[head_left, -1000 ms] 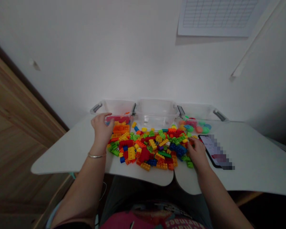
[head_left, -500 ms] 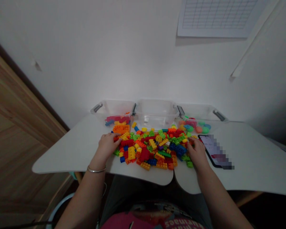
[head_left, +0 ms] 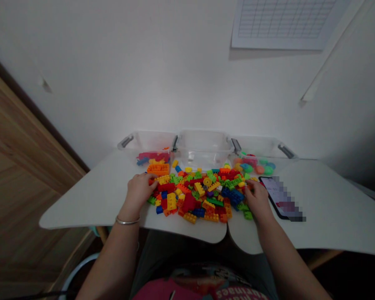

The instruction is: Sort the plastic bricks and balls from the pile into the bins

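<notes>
A wide heap of toy building bricks (head_left: 190, 201) in red, yellow, orange, green and blue lies on the white table. At its left edge is my left hand (head_left: 138, 190), palm down, with its fingertips against the bricks near a red one. My right hand (head_left: 256, 197) touches the right edge of the heap, beside the dark blue bricks (head_left: 233, 195) and some green ones. The fingers of both hands look loosely spread, and I see no brick lifted in either. Some fingertips are hidden among the bricks.
Behind the heap stand three clear bins: the left bin (head_left: 153, 140) with red, orange and blue pieces, the middle bin (head_left: 205, 143), and the right bin (head_left: 259, 143) with coloured rounded pieces. A phone (head_left: 281, 198) lies right of my right hand. The white table (head_left: 90, 196) has a front notch.
The view has shifted very slightly. Both hands stay at the edges of the heap, and the left hand looks a touch farther left. The bricks look unmoved.
</notes>
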Action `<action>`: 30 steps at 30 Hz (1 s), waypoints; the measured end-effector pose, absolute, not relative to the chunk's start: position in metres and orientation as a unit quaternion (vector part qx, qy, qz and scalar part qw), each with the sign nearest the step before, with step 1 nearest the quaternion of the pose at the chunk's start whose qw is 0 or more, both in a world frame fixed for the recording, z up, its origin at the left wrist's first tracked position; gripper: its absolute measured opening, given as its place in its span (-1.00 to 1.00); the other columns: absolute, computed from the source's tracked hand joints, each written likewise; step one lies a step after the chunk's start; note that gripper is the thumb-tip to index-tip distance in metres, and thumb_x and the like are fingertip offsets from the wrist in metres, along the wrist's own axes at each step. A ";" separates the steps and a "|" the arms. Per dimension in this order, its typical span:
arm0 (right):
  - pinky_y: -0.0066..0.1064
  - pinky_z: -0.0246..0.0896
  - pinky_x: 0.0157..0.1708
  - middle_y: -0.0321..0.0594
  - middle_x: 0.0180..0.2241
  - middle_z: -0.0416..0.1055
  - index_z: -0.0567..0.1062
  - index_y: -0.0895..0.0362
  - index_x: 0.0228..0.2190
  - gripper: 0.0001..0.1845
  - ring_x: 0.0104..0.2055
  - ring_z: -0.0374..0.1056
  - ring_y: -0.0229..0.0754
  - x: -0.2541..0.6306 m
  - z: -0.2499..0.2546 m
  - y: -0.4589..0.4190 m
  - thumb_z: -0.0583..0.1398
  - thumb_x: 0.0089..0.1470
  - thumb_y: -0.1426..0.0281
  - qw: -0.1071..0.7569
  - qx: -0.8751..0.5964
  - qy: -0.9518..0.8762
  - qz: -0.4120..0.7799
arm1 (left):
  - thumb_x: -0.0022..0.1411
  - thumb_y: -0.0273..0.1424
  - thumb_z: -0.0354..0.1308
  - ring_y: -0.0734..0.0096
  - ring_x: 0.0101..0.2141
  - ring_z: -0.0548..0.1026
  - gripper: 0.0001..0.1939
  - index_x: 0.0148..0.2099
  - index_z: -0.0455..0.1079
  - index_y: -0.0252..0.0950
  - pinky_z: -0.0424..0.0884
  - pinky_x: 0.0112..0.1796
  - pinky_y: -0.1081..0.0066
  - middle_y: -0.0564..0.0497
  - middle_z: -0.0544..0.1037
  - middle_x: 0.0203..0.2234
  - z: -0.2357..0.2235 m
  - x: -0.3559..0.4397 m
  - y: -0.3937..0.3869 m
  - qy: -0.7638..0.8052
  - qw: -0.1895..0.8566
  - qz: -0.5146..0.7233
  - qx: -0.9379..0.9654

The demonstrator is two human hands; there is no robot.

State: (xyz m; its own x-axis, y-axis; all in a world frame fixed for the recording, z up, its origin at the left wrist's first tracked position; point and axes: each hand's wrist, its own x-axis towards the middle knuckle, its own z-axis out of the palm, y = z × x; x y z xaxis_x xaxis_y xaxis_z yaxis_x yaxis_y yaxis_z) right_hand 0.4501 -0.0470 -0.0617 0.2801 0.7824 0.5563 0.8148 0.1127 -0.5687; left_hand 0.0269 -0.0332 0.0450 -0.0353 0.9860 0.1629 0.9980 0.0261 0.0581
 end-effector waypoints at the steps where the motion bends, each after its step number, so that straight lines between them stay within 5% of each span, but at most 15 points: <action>1: 0.02 0.13 0.08 0.07 -0.10 0.48 0.50 0.19 -0.15 -0.52 0.00 0.32 0.08 0.450 -0.061 -0.047 0.02 0.06 0.16 0.444 -0.665 -0.600 -0.018 | 0.26 -0.23 0.02 0.02 -0.10 0.51 -0.63 0.00 0.52 -0.18 0.41 -0.13 0.17 -0.11 0.60 -0.10 0.045 0.026 -0.034 -0.715 0.043 -0.087 -0.693; 11: 0.03 0.09 0.10 0.06 -0.08 0.47 0.50 0.19 -0.13 -0.51 0.03 0.29 0.08 0.449 -0.059 -0.049 0.03 0.07 0.14 0.445 -0.668 -0.596 -0.002 | 0.20 -0.27 0.09 0.07 -0.12 0.54 -0.69 -0.09 0.53 -0.23 0.41 -0.05 0.17 -0.11 0.62 -0.13 0.044 0.025 -0.032 -0.688 -0.011 -0.205 -0.696; 21: -0.02 0.14 0.07 0.03 -0.12 0.49 0.50 0.18 -0.16 -0.56 -0.02 0.32 0.06 0.447 -0.057 -0.048 0.03 0.07 0.19 0.445 -0.663 -0.602 -0.016 | 0.07 -0.23 0.20 0.27 -0.27 0.57 -0.71 -0.17 0.50 -0.25 0.52 -0.18 0.29 -0.03 0.63 -0.28 0.058 0.030 -0.027 -0.608 -0.172 -0.545 -0.551; 30: 0.00 0.14 0.07 0.03 -0.11 0.49 0.51 0.18 -0.15 -0.54 -0.01 0.33 0.06 0.447 -0.055 -0.050 0.01 0.08 0.18 0.440 -0.663 -0.605 -0.016 | 0.15 -0.29 0.14 0.37 -0.19 0.54 -0.72 -0.12 0.44 -0.31 0.47 -0.06 0.31 -0.05 0.57 -0.22 0.093 0.009 0.036 -0.534 -0.054 -0.701 -0.469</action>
State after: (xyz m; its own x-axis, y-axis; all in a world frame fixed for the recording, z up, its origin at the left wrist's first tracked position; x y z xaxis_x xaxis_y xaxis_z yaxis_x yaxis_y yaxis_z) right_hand 0.4467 -0.0496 -0.0553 0.2681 0.7882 0.5540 0.8166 0.1193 -0.5648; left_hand 0.0089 0.0356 0.0933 -0.5536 0.5780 0.5995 0.4253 -0.4227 0.8003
